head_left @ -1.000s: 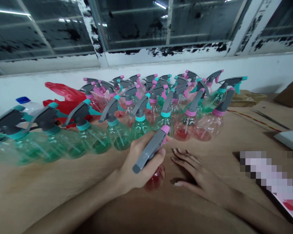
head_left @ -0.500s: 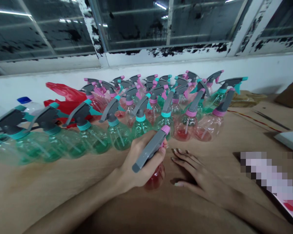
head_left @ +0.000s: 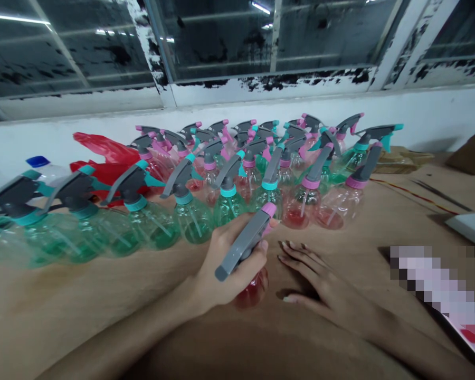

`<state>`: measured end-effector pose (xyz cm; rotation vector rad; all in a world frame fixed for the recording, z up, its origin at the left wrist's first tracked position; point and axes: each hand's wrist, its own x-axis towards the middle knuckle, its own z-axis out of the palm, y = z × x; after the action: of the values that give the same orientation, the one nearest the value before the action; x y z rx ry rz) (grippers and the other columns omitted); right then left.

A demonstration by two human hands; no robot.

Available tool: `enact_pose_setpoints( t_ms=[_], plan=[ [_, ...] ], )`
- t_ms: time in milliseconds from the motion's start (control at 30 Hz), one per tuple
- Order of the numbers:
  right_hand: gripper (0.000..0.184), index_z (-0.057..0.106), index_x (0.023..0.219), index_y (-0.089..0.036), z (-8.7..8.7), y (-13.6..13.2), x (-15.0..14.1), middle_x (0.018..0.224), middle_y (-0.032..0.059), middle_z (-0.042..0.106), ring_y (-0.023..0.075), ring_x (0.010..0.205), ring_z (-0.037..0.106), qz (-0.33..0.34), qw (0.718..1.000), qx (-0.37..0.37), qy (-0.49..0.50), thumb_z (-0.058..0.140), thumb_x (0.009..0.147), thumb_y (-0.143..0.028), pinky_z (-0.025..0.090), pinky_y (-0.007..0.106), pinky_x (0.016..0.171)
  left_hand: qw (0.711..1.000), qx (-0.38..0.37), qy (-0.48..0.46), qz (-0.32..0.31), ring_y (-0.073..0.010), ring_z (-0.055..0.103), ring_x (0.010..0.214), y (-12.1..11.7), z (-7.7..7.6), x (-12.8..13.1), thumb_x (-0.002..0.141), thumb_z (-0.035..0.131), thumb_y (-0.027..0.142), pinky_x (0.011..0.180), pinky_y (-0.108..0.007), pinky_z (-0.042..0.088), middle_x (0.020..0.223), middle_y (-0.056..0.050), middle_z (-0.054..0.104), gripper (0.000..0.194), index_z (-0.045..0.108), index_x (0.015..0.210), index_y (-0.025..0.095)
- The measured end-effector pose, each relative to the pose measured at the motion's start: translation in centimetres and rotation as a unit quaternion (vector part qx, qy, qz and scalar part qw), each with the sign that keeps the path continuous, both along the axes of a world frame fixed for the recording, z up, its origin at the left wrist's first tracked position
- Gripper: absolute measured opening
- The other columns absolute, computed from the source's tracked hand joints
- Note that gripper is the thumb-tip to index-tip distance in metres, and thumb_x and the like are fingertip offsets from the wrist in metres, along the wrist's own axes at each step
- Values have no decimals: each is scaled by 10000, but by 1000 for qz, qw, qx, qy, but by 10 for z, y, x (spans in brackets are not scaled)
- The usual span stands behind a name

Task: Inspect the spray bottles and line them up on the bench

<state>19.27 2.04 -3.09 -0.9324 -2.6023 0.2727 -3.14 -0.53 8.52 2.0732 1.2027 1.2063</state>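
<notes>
My left hand [head_left: 225, 264] is wrapped around the neck of a pink spray bottle [head_left: 251, 293] that stands on the wooden table [head_left: 103, 311]. Its grey trigger head with a pink nozzle points away from me, and a finger is at the pink trigger. Much of the bottle is hidden behind the hand. My right hand [head_left: 316, 279] lies on the tabletop just right of the bottle, fingers spread and holding nothing. Beyond both hands runs a front row of spray bottles, among them a green one [head_left: 193, 224] and a pink one [head_left: 296, 214].
More spray bottles crowd behind the front row, by a red plastic bag [head_left: 106, 150] and a blue-capped bottle [head_left: 43, 171]. At right are tweezers [head_left: 443, 194], a white box [head_left: 471, 227], a brown packet [head_left: 401, 161] and a partly blurred sheet [head_left: 455, 316]. A white wall with windows stands behind.
A finger of my left hand at the trigger has stretched slightly forward. The spray bottle and my right hand stay in place.
</notes>
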Motion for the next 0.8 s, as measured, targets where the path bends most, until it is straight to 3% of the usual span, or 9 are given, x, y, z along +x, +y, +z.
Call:
enact_pose_setpoints(
  t_ms=[233, 433, 700, 800],
  plan=[
    [624, 312, 1379, -231, -1, 1, 0, 1465, 67, 306, 235, 1336, 263, 1, 1000, -2, -12, 486, 843, -498, 292, 494, 1063, 1000, -11, 14, 20, -146, 535, 601, -1, 0, 0, 789, 491, 170, 488, -255, 413, 632, 16, 530, 240, 600, 999, 209],
    [632, 316, 1381, -253, -1, 1, 0, 1447, 70, 343, 251, 1320, 297, 2, 1000, -13, 11, 511, 829, -491, 303, 510, 1050, 1000, 8, 17, 13, -138, 501, 556, 0, -1, 0, 788, 490, 170, 486, -260, 399, 585, 31, 471, 231, 607, 983, 208],
    [630, 320, 1380, -255, -1, 1, 0, 1442, 73, 351, 256, 1317, 304, 3, 1000, -9, 22, 522, 827, -477, 301, 511, 1049, 1000, 14, 14, 5, -134, 531, 590, 0, -1, -1, 788, 490, 154, 537, -274, 434, 767, -13, 590, 263, 600, 1020, 208],
    [633, 323, 1378, -261, -2, 1, 1, 1444, 65, 348, 255, 1318, 302, 2, 1000, -3, 24, 528, 821, -482, 298, 508, 1053, 1000, 0, 18, 6, -126, 508, 551, -1, 0, -1, 790, 489, 166, 534, -279, 430, 751, -10, 596, 255, 595, 1018, 204]
  ],
)
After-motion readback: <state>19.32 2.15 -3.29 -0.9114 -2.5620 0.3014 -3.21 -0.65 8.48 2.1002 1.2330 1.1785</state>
